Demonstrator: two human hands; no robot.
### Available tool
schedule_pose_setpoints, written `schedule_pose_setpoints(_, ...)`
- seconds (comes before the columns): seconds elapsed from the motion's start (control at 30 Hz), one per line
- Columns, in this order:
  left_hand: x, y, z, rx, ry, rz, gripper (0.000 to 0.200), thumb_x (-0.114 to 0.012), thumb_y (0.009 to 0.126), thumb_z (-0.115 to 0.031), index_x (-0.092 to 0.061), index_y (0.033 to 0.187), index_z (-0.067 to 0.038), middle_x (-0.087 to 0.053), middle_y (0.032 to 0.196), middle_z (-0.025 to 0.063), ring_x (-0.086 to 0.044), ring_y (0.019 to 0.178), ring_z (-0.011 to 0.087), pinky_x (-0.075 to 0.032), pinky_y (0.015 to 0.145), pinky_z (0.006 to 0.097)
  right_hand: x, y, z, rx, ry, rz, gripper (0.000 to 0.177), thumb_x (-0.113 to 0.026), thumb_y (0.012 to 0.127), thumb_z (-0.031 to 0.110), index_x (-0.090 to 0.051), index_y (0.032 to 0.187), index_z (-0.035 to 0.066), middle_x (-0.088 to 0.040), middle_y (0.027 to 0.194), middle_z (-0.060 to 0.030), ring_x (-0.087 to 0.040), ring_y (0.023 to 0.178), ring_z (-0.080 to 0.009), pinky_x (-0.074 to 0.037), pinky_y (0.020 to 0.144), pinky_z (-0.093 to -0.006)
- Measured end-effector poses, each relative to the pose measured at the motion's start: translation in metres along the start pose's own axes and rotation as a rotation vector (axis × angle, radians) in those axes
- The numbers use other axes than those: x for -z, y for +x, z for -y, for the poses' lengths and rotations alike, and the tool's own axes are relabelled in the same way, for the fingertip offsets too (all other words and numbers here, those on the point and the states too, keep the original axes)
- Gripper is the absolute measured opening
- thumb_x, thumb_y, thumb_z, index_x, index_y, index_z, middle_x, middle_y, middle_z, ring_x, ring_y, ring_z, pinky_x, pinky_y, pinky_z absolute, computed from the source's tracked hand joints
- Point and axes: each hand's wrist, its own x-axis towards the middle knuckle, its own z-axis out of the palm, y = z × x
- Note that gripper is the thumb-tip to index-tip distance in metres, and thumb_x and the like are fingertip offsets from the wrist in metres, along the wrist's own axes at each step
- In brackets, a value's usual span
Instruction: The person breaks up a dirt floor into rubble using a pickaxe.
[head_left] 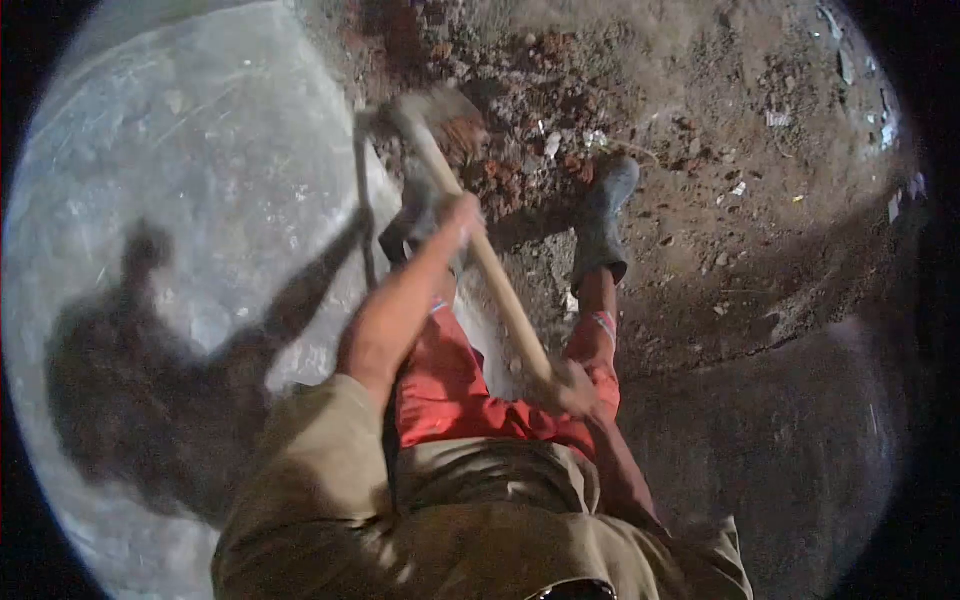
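One hoe, head blurred by the boots over rubbly soil, seemingly mid-stroke; left hand wrapped round upper handle, right hand round lower end; any further stroke calls for firm grip, feet clear.

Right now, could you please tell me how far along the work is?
Partly along, I think: the earth near the boots looks already broken into loose reddish clods. In hand is a hoe, gripped by the left hand and right hand. Left, probably, is the flatter brown ground on the right.
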Motion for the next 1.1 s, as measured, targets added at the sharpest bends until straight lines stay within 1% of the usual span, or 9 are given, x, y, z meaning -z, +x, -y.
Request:
schedule_pose_setpoints(0.13, -0.07, -0.047, 0.084, 0.205, -0.203, 0.213, 0.013, -0.051, 0.064, -0.02, -0.043, 0.061, -0.01, -0.04, 0.049, 0.0029, -0.044, 0.041, 0.0168, -0.037, 0.038, 0.0317, 0.023, -0.08, -0.035, 0.191, -0.057, -0.139, 0.031, -0.061, 0.057, 0.025, -0.055, 0.075, 0.001, -0.05, 0.057, -0.0001, -0.047, 0.054, -0.0102, -0.04, 0.052, -0.0231)
schedule_pose_setpoints(0.33, -0.097, -0.155, 0.014, 0.056, -0.265, 0.168, 0.016, -0.052, 0.061, -0.023, -0.044, 0.06, -0.009, -0.04, 0.046, 0.0034, -0.042, 0.037, 0.0166, -0.036, 0.035, 0.0301, 0.021, -0.105, -0.033, 0.13, -0.25, -0.325, 0.024, -0.061, 0.046, 0.018, -0.057, 0.062, 0.001, -0.049, 0.049, -0.0042, -0.044, 0.045, -0.0089, -0.039, 0.045, -0.0269)
schedule_pose_setpoints(0.53, -0.005, -0.107, -0.159, -0.402, -0.191, -0.058, 0.01, -0.053, 0.065, -0.013, -0.047, 0.066, -0.005, -0.045, 0.049, 0.006, -0.044, 0.034, 0.0167, -0.039, 0.034, 0.0286, -0.01, 0.056, 0.049, 0.752, -0.73, -0.486, 0.032, -0.059, 0.062, 0.027, -0.052, 0.08, 0.002, -0.051, 0.066, -0.0147, -0.051, 0.057, -0.0287, -0.04, 0.052, -0.0339)
schedule_pose_setpoints(0.73, 0.07, -0.054, -0.292, -0.786, 0.093, -0.284, 0.02, -0.056, 0.064, -0.017, -0.05, 0.07, 0.001, -0.053, 0.063, 0.0117, -0.052, 0.048, 0.0204, -0.044, 0.044, 0.0316, -0.074, 0.171, 0.159, 0.693, -0.613, -0.478, 0.048, -0.049, 0.069, 0.045, -0.049, 0.081, -0.002, -0.051, 0.067, -0.0218, -0.051, 0.059, -0.0377, -0.04, 0.053, -0.0435)
schedule_pose_setpoints(0.9, 0.051, 0.029, -0.178, -0.363, 0.65, -0.582, 0.051, -0.055, 0.064, -0.02, -0.036, 0.104, 0.004, -0.047, 0.094, 0.0235, -0.051, 0.085, 0.0286, -0.043, 0.072, 0.0368, -0.085, 0.183, 0.087, 0.339, -0.456, -0.436, 0.05, -0.046, 0.072, 0.045, -0.048, 0.084, -0.004, -0.052, 0.07, -0.025, -0.051, 0.066, -0.0391, -0.04, 0.057, -0.0409)
schedule_pose_setpoints(0.93, 0.045, 0.005, -0.175, -0.388, 0.328, -0.396, 0.045, -0.053, 0.065, -0.014, -0.037, 0.101, 0.006, -0.05, 0.088, 0.0204, -0.054, 0.076, 0.0251, -0.046, 0.067, 0.0343, -0.073, 0.166, 0.097, 0.201, -0.477, -0.391, 0.046, -0.048, 0.072, 0.04, -0.049, 0.088, -0.003, -0.053, 0.071, -0.024, -0.052, 0.069, -0.0381, -0.041, 0.059, -0.0395)
schedule_pose_setpoints(0.97, 0.049, -0.006, -0.179, -0.342, 0.221, -0.26, 0.042, -0.052, 0.065, -0.011, -0.037, 0.1, 0.007, -0.053, 0.078, 0.0166, -0.056, 0.062, 0.0217, -0.048, 0.055, 0.0323, -0.075, 0.174, 0.067, 0.588, -0.444, -0.546, 0.044, -0.051, 0.072, 0.036, -0.048, 0.09, -0.004, -0.053, 0.067, -0.0224, -0.053, 0.067, -0.0371, -0.041, 0.057, -0.0389)
schedule_pose_setpoints(1.0, 0.063, -0.007, -0.173, -0.387, 0.096, -0.087, 0.036, -0.052, 0.065, -0.011, -0.04, 0.095, 0.006, -0.053, 0.067, 0.012, -0.054, 0.051, 0.0188, -0.046, 0.045, 0.0305, -0.084, 0.159, 0.074, 0.502, -0.559, -0.568, 0.041, -0.052, 0.072, 0.034, -0.049, 0.087, -0.004, -0.053, 0.065, -0.022, -0.054, 0.064, -0.0361, -0.041, 0.054, -0.0397)
schedule_pose_setpoints(1.1, 0.073, -0.028, -0.165, -0.372, 0.064, -0.117, 0.03, -0.053, 0.065, -0.01, -0.043, 0.088, 0.004, -0.052, 0.062, 0.0089, -0.052, 0.047, 0.0175, -0.043, 0.039, 0.0287, -0.099, 0.151, 0.065, 0.298, -0.618, -0.514, 0.042, -0.053, 0.071, 0.037, -0.051, 0.079, -0.004, -0.052, 0.062, -0.0227, -0.054, 0.06, -0.0354, -0.041, 0.051, -0.0395)
